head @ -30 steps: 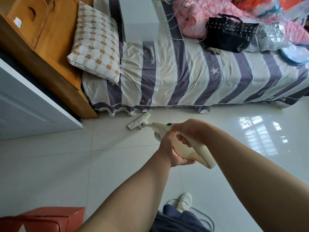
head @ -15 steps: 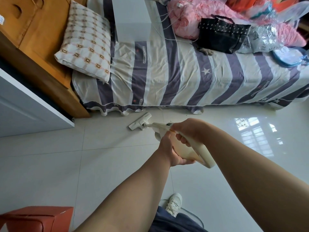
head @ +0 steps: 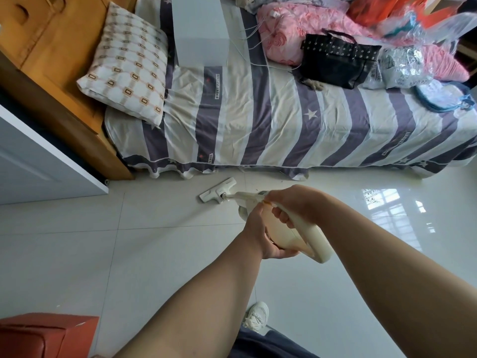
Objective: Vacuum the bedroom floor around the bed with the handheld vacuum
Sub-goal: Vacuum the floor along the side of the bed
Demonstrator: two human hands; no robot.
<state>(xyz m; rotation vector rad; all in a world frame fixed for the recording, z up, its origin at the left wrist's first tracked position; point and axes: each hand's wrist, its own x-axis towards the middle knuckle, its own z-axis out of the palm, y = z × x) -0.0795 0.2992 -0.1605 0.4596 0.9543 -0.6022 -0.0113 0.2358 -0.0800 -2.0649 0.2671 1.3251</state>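
Right hand (head: 296, 205) and left hand (head: 261, 237) both grip the vacuum (head: 313, 237), its nozzle (head: 218, 193) on the floor (head: 154, 228) beside the bed (head: 258, 120); much floor probably remains.

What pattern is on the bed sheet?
The bed sheet has purple, beige and white stripes with small stars, seen in the head view.

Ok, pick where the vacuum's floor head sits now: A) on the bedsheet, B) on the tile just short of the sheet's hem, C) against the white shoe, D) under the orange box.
B: the floor head of the vacuum lies on bare tile, apart from the striped sheet's hem.
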